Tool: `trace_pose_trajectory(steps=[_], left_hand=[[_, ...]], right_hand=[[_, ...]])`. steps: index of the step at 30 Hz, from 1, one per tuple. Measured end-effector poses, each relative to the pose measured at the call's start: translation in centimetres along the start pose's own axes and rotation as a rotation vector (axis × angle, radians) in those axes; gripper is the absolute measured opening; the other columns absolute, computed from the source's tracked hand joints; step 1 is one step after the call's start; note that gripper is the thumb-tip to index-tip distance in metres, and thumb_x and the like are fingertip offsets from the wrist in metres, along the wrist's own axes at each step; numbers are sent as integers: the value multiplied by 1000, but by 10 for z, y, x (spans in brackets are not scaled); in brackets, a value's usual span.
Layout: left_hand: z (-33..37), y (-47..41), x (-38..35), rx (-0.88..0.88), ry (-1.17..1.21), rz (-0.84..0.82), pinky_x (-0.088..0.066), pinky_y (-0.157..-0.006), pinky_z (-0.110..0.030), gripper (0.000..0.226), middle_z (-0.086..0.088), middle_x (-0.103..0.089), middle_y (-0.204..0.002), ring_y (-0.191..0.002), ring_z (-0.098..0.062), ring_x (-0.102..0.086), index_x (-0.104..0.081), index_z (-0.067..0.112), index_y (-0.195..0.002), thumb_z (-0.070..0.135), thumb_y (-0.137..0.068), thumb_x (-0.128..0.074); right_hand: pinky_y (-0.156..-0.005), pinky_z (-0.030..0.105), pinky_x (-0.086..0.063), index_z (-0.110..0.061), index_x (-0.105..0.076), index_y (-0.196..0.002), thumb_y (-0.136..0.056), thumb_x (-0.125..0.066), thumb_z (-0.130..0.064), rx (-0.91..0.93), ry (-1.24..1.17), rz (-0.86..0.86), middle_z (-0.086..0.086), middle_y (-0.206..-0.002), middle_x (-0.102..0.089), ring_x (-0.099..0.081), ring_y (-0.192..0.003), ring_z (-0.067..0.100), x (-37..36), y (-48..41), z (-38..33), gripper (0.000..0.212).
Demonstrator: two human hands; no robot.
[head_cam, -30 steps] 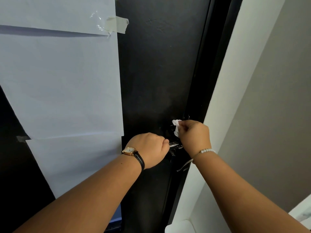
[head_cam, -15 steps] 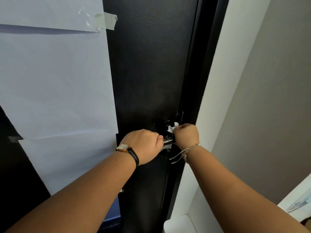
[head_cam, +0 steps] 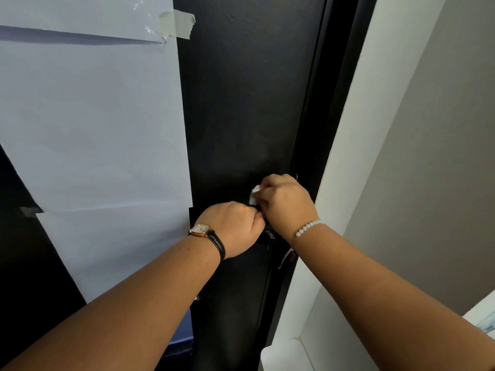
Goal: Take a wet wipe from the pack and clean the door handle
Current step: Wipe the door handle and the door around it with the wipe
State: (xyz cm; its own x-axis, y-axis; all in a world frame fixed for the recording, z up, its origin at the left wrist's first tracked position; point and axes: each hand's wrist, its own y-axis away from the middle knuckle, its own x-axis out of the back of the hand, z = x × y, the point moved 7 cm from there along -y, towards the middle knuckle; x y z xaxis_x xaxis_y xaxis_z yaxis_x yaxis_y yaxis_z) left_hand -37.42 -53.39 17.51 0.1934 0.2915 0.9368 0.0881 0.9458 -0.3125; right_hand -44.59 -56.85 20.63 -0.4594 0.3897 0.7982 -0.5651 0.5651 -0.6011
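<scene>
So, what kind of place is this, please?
Probably an indoor doorway in a home or office: a black door with paper sheets taped on it, and a plain grey wall. Both hands work at its handle.

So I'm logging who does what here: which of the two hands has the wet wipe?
The right hand, the one with the white bead bracelet, pinches the wet wipe. The left hand, with the wristwatch, is closed by the door handle, no wipe showing.
</scene>
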Motion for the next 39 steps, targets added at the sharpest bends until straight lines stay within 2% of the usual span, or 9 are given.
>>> trace_pose_trajectory(steps=[2, 6, 10, 12, 15, 19, 24, 32, 39], left_hand=[[0, 1, 1, -7, 2, -1, -32, -48, -27, 38, 7, -43, -57, -55, -14, -47, -49, 22, -68, 34, -97, -28], [-2, 2, 2, -4, 9, 2, -29, -47, -26, 38, 6, -46, -62, -58, -14, -49, -55, 20, -77, 35, -97, -26], [-1, 3, 3, 2, 13, -7, -35, -54, -28, 40, 3, -51, -68, -65, -17, -53, -58, 18, -80, 34, -98, -26], [-2, 4, 2, 10, 8, -9, -37, -56, -30, 42, 1, -54, -70, -66, -18, -54, -59, 17, -78, 34, -97, -26], [-2, 3, 1, 7, 7, -13, -34, -55, -29, 39, 5, -47, -64, -64, -17, -51, -52, 19, -73, 35, -97, -26], [-2, 1, -2, -10, 12, -12, -34, -53, -27, 37, 7, -44, -61, -62, -14, -50, -52, 22, -75, 35, -97, -25], [-2, 1, -2, 1, 15, -19, -40, -55, -29, 40, 6, -47, -62, -63, -15, -52, -55, 20, -76, 35, -97, -24], [-1, 1, -1, 9, -4, -21, -35, -51, -26, 40, 6, -44, -61, -59, -13, -48, -54, 20, -77, 34, -98, -23], [-1, 1, -3, 2, -15, -16, -30, -48, -23, 35, 7, -40, -60, -57, -9, -44, -49, 22, -76, 33, -98, -24]], right_hand=[[-62, 35, -50, -17, -74, -73, -72, -72, -14, 107, 96, -117, 4, -84, -71, -58, -77, 30, -6, -7, -6, 3], [-75, 36, -37, -39, -67, -99, -89, -47, -36, 273, 193, -241, -17, -110, -65, -44, -92, 22, -6, -8, -4, 23], [-72, 29, -37, -35, -68, -102, -83, -30, -37, 311, 87, -300, -17, -113, -66, -40, -88, 16, -6, -6, -1, 43], [-75, 31, -49, -26, -72, -96, -79, -41, -35, 238, -10, -249, -9, -105, -70, -51, -91, 19, -8, -7, 8, 36], [-84, 30, -47, -18, -72, -92, -81, -55, -31, -65, -142, -159, 3, -102, -70, -60, -98, 24, -3, -9, 29, 24], [-66, 24, -46, -9, -70, -84, -84, -61, -16, -420, -253, 31, 13, -85, -69, -62, -75, 25, 8, 12, 53, 11], [-55, 9, -37, -8, -65, -87, -84, -63, -12, -714, -580, 131, 4, -78, -63, -56, -68, 15, -12, 39, 65, 5], [-65, 32, -49, -6, -65, -80, -84, -55, -1, -916, -729, 194, 8, -72, -61, -58, -69, 25, -48, 61, 62, 11], [-57, 20, -42, -15, -57, -80, -86, -47, 3, -1050, -967, 308, -2, -68, -53, -50, -62, 11, -68, 69, 50, 22]])
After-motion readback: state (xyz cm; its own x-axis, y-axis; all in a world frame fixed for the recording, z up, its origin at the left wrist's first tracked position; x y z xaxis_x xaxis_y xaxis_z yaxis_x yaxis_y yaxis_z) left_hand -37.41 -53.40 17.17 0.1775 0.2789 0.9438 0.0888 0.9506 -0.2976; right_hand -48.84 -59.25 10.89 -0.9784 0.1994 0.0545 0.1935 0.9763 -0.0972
